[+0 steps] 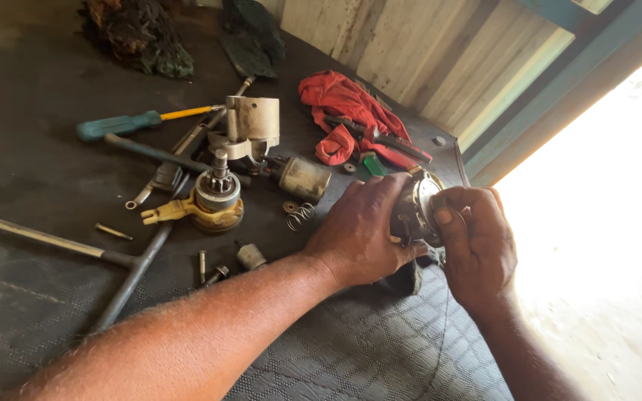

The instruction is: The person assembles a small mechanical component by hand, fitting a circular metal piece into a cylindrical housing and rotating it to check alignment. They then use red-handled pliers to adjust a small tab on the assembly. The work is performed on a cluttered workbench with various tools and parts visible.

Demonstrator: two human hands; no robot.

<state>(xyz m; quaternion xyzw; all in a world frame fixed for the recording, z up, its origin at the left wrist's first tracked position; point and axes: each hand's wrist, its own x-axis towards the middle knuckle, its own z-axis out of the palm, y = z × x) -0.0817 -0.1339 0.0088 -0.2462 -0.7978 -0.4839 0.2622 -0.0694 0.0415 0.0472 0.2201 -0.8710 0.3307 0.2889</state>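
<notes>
Both forearms are stretched over the mat (380,349), where a round housing (416,208) is gripped by the left hand (358,230) and pinched by the right hand (477,249), so a slip could drop it beside the spring (300,215).

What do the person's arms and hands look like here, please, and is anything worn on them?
Both forearms are bare, with no sleeves in view. The left hand and right hand wear no gloves. No watch, ring or band shows. Fine hair covers the left forearm, and the fingers have short nails.
</notes>
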